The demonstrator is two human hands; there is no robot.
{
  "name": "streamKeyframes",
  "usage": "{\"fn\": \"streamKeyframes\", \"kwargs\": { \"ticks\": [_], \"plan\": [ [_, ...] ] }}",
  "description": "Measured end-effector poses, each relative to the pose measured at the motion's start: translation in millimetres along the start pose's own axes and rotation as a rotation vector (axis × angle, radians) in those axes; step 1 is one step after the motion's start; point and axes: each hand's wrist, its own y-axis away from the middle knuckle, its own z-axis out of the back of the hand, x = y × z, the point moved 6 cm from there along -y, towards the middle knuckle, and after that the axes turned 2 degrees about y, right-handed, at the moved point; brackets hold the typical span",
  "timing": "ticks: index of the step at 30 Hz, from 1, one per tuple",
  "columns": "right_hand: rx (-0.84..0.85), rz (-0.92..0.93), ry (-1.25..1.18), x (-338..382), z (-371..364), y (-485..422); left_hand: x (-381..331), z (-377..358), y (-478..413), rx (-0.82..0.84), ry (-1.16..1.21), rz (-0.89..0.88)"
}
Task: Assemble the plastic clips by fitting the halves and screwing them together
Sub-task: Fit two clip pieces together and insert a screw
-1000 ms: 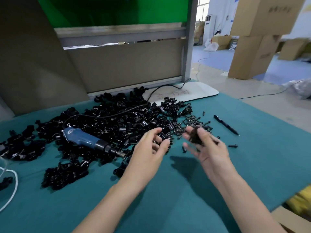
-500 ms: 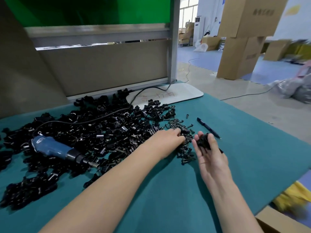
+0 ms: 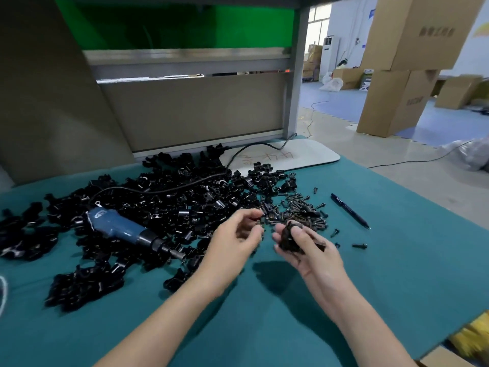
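A big heap of black plastic clip halves (image 3: 164,205) covers the left and middle of the green table mat (image 3: 397,274). Beside it, on the right, lies a small pile of black screws (image 3: 299,207). My right hand (image 3: 304,247) grips a black clip (image 3: 289,238) just above the mat. My left hand (image 3: 235,238) hovers close to the left of it, fingertips pinched on a small black screw (image 3: 260,221). A blue electric screwdriver (image 3: 127,230) lies on the heap, tip pointing right.
A black pen (image 3: 349,214) and loose screws (image 3: 359,245) lie right of the pile. The screwdriver's black cable (image 3: 185,185) runs back across the heap. A white board (image 3: 299,156) lies at the table's far edge. Grey partition behind; cardboard boxes (image 3: 397,102) stand beyond on the floor.
My left hand reached into the screw pile, then lifted back toward my right hand with a small screw pinched. My right hand kept hold of the clip and rose slightly.
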Motion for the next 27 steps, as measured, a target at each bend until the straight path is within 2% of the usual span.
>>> {"fn": "streamKeyframes", "kwargs": {
  "ticks": [3,7,10,19,27],
  "plan": [
    [0.149,-0.076,0.164,-27.4,-36.3,3.2,11.2,39.4,40.1,-0.152,0.250,0.101],
    [0.284,-0.094,0.266,-52.3,-71.0,8.8,20.4,67.1,63.8,-0.305,0.361,0.085],
    [0.349,-0.082,0.258,-55.6,-78.9,13.5,27.1,63.1,69.3,-0.299,0.365,0.098],
    [0.356,-0.058,0.274,-52.4,-75.4,16.8,36.8,60.4,68.0,-0.267,0.341,0.095],
    [0.334,-0.009,0.439,-47.1,-75.2,21.7,39.4,53.1,64.6,-0.207,0.453,0.210]
  ]
}}
